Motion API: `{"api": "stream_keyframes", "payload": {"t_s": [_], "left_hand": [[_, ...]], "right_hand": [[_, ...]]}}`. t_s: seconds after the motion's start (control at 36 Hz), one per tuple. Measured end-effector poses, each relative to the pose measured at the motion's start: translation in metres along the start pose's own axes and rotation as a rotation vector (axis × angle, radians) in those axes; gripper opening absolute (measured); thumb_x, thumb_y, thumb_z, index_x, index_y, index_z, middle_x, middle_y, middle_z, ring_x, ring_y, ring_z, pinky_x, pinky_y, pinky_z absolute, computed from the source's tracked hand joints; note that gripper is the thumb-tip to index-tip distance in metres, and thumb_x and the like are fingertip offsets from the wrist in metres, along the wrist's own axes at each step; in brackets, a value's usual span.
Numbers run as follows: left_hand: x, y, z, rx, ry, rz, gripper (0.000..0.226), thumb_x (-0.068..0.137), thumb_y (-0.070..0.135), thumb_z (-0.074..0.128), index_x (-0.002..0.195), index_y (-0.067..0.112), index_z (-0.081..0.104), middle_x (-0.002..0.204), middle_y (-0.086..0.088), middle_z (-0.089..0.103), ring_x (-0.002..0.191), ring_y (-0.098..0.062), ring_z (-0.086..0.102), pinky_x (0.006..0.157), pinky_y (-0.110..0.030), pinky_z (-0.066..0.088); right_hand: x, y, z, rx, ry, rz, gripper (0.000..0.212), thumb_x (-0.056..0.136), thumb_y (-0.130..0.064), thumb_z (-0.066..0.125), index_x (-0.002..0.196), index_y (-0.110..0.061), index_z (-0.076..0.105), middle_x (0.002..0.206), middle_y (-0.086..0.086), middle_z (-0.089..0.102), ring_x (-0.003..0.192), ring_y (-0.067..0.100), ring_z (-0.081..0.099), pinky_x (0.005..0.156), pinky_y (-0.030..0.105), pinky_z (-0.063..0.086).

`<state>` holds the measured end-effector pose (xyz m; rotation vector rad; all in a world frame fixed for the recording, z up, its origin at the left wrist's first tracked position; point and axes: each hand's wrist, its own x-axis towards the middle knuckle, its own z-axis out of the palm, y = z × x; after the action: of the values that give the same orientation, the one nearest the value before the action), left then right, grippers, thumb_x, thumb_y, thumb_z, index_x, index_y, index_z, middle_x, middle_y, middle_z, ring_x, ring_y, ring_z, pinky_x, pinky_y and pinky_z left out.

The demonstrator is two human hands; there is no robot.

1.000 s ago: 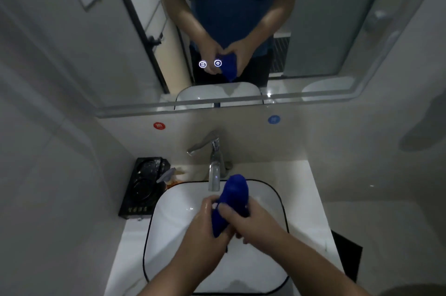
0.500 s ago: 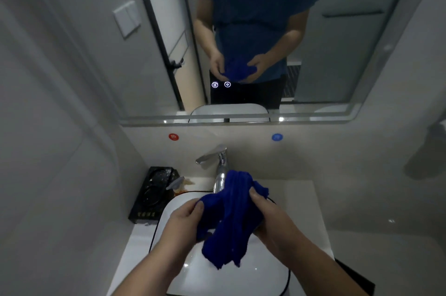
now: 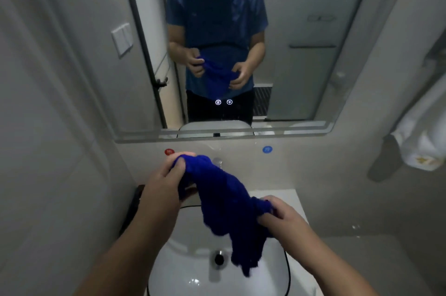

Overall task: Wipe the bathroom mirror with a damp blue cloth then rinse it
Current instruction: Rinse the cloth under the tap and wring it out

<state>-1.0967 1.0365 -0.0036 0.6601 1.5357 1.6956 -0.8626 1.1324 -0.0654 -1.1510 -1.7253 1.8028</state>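
Observation:
A dark blue cloth point(image 3: 224, 201) hangs spread between both hands above the white sink basin point(image 3: 183, 269). My left hand point(image 3: 164, 187) pinches its upper corner, raised near the wall below the mirror point(image 3: 301, 54). Lower and to the right, my right hand point(image 3: 282, 218) grips the other end. The cloth's loose middle droops toward the drain point(image 3: 219, 259). The tap point(image 3: 218, 161) is mostly hidden behind the cloth. The mirror reflects a person in a blue shirt holding the cloth.
A red sticker point(image 3: 169, 151) and a blue sticker point(image 3: 267, 149) sit on the wall under the mirror. Two lit touch icons point(image 3: 223, 102) glow on the glass. A dark tray point(image 3: 135, 201) stands left of the basin. A white towel point(image 3: 424, 131) hangs at right.
The bunched cloth has been pulled open: my left hand rose up and left, my right hand moved down and right. The view tilted up, showing more mirror.

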Motion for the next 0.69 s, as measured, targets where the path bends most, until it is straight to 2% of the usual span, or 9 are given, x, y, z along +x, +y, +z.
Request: {"api": "stream_keyframes", "payload": {"t_s": [0.08, 0.14, 0.22, 0.31, 0.42, 0.5, 0.58, 0.64, 0.69], "left_hand": [[0.001, 0.000, -0.008, -0.175, -0.077, -0.119, 0.017, 0.105, 0.022, 0.058, 0.111, 0.010, 0.068, 0.098, -0.014, 0.078, 0.096, -0.034, 0.073, 0.074, -0.044, 0.065], [-0.001, -0.003, -0.009, -0.016, -0.149, -0.097, 0.049, 0.088, 0.041, 0.079, 0.116, 0.005, 0.062, 0.102, -0.022, 0.071, 0.100, -0.043, 0.070, 0.085, -0.057, 0.063], [-0.014, -0.008, 0.000, 0.139, -0.215, -0.083, 0.030, 0.093, 0.027, 0.079, 0.111, 0.014, 0.058, 0.102, -0.021, 0.069, 0.090, -0.030, 0.072, 0.079, -0.044, 0.064], [-0.028, -0.011, 0.011, 0.344, -0.270, 0.050, 0.032, 0.092, 0.003, 0.072, 0.107, 0.026, 0.055, 0.097, -0.011, 0.068, 0.076, -0.014, 0.070, 0.068, -0.029, 0.061], [-0.033, 0.002, 0.016, 0.371, -0.275, 0.120, 0.051, 0.083, -0.010, 0.058, 0.106, 0.037, 0.056, 0.091, -0.011, 0.066, 0.070, -0.034, 0.066, 0.060, -0.036, 0.056], [-0.036, 0.018, 0.007, 0.332, -0.270, 0.212, 0.064, 0.079, -0.016, 0.052, 0.113, 0.037, 0.060, 0.077, -0.001, 0.066, 0.061, -0.019, 0.058, 0.058, -0.037, 0.052], [-0.040, 0.035, -0.007, 0.351, -0.275, 0.290, 0.077, 0.079, -0.022, 0.051, 0.127, 0.037, 0.060, 0.096, 0.001, 0.074, 0.071, -0.018, 0.067, 0.066, -0.028, 0.059], [-0.041, 0.046, -0.015, 0.376, -0.306, 0.316, 0.085, 0.081, -0.022, 0.050, 0.133, 0.045, 0.059, 0.105, 0.000, 0.075, 0.080, -0.020, 0.072, 0.070, -0.032, 0.061], [-0.039, 0.055, -0.018, 0.362, -0.327, 0.341, 0.089, 0.084, -0.024, 0.047, 0.136, 0.047, 0.060, 0.108, -0.002, 0.075, 0.085, -0.023, 0.074, 0.073, -0.034, 0.062]], "right_hand": [[-0.009, -0.005, 0.015, -0.136, 0.084, 0.013, 0.027, 0.092, -0.011, 0.058, 0.102, -0.031, 0.074, 0.095, 0.002, 0.078, 0.073, 0.010, 0.068, 0.069, 0.021, 0.054], [-0.013, -0.004, 0.026, -0.208, 0.125, 0.078, 0.034, 0.099, -0.008, 0.050, 0.119, -0.030, 0.068, 0.108, 0.005, 0.075, 0.070, 0.009, 0.068, 0.056, 0.014, 0.053], [-0.024, -0.002, 0.044, -0.430, 0.188, 0.102, 0.056, 0.093, -0.029, 0.053, 0.149, -0.030, 0.049, 0.133, -0.003, 0.056, 0.089, 0.002, 0.067, 0.070, 0.017, 0.059], [-0.041, -0.012, 0.064, -0.390, 0.080, -0.031, 0.053, 0.082, -0.036, 0.071, 0.134, -0.040, 0.057, 0.115, -0.015, 0.067, 0.097, -0.001, 0.070, 0.080, 0.025, 0.062], [-0.040, -0.014, 0.075, -0.518, 0.197, -0.132, 0.030, 0.083, -0.048, 0.070, 0.111, -0.054, 0.062, 0.113, -0.019, 0.062, 0.101, -0.002, 0.062, 0.090, 0.022, 0.055], [-0.036, -0.026, 0.061, -0.412, 0.116, -0.129, 0.023, 0.091, -0.031, 0.066, 0.109, -0.046, 0.069, 0.097, -0.010, 0.070, 0.088, 0.008, 0.068, 0.090, 0.034, 0.058], [-0.038, -0.043, 0.046, -0.170, -0.039, -0.150, 0.011, 0.084, -0.033, 0.075, 0.095, -0.032, 0.071, 0.081, 0.000, 0.062, 0.080, 0.021, 0.059, 0.082, 0.043, 0.049], [-0.038, -0.047, 0.036, -0.061, -0.106, -0.148, 0.027, 0.079, -0.035, 0.082, 0.093, -0.018, 0.065, 0.089, 0.005, 0.062, 0.085, 0.023, 0.059, 0.083, 0.044, 0.045], [-0.039, -0.051, 0.030, 0.019, -0.205, -0.129, 0.045, 0.081, -0.035, 0.087, 0.113, -0.010, 0.066, 0.108, 0.018, 0.071, 0.099, 0.037, 0.068, 0.093, 0.055, 0.050]]}}
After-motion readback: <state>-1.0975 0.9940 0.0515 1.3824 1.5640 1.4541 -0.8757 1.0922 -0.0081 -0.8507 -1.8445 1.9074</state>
